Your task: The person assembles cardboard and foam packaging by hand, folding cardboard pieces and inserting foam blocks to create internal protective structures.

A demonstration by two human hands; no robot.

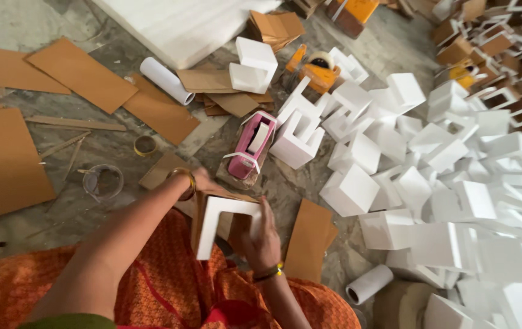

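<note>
right fingers: wrapped on the right side of the foam corner, thumb edge up, gripping it
right hand: just below the corner's top arm, bangle at the wrist
left fingers: mostly hidden behind the corner and blurred; look closed on its top left edge, can't tell for sure
left hand: at the corner's upper edge, gold bangle at the wrist
foam corner: white L-shaped piece with brown card against its back, held over the lap between both hands, above the orange cloth
tape dispenser: pink, on the floor just beyond the hands, a white piece lying on it
card piece: brown, flat on the floor right of the right hand
foam pile: many white corner blocks heaped on the right, reaching to the top right
rolls: one white roll upper left of the dispenser, another roll low right near the pile
tape ring: small, on the floor left of the dispenser
clear lid: round, near the left forearm
card sheets: large brown ones spread on the left floor
foam sheet: big white one at top centre
orange dispenser: beyond the pile's near edge, partly covered
</note>
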